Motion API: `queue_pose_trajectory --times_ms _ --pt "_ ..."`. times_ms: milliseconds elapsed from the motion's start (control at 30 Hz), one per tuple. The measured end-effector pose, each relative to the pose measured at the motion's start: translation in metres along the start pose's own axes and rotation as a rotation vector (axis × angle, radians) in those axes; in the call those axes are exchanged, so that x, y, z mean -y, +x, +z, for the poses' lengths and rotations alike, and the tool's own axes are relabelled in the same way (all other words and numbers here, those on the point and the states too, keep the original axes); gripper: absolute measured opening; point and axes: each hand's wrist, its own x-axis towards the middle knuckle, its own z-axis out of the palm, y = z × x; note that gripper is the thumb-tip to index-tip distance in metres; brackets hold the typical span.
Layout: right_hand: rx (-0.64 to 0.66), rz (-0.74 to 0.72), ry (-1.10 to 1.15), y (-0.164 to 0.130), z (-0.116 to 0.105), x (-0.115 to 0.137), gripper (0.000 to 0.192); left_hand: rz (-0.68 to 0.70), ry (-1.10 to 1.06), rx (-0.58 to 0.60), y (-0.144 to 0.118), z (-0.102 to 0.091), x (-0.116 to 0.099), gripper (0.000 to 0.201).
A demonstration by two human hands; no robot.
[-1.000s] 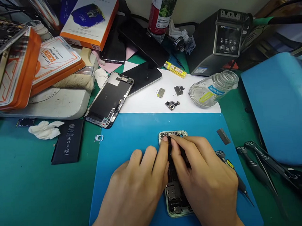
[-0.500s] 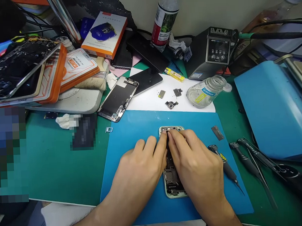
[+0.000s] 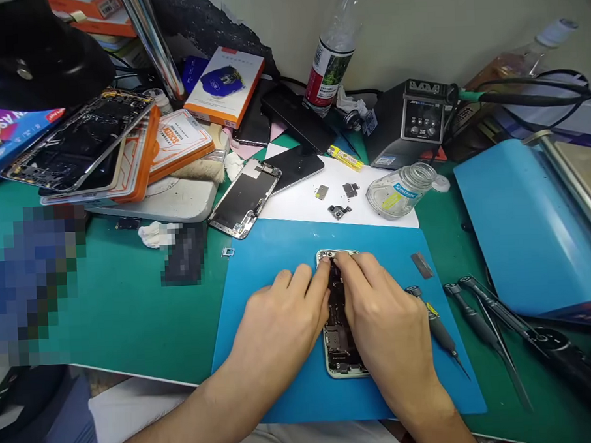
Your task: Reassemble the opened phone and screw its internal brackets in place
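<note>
An opened phone body (image 3: 341, 350) with a pale green frame lies lengthwise on a blue mat (image 3: 277, 248), its insides bare. My left hand (image 3: 280, 326) rests on the mat at its left side, forefinger tip pressed near the phone's top end. My right hand (image 3: 383, 322) covers its right side, fingertips meeting the left forefinger at the top. Whether a small part is pinched between them is hidden.
Screwdrivers and tweezers (image 3: 481, 324) lie right of the mat. On white paper (image 3: 295, 205) behind are small parts (image 3: 339, 211), a glass jar (image 3: 402, 189) and a detached screen (image 3: 244, 199). A soldering station (image 3: 418, 121), a bottle (image 3: 330, 63) and boxes (image 3: 223, 84) stand at the back.
The view has pulled back and tilted up, showing more of the bench and my forearms. Both hands stay at the phone's top end, fingertips together.
</note>
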Motion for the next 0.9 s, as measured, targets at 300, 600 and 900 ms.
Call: queue_pose_trajectory --times_ms 300,600,900 --pt "0.012 -0.002 0.003 0.0022 -0.0024 0.0002 0.019 -0.014 0.0 0.008 -0.0006 0.001 0.0014 0.036" --pt "-0.063 0.015 -0.036 0.0034 0.0024 0.0029 0.009 0.004 0.028 0.063 0.0009 -0.0014 -0.0014 0.04" --pt "-0.034 -0.002 -0.009 0.003 0.0011 0.0006 0.012 -0.014 0.025 0.089 0.0025 -0.002 -0.0021 0.045"
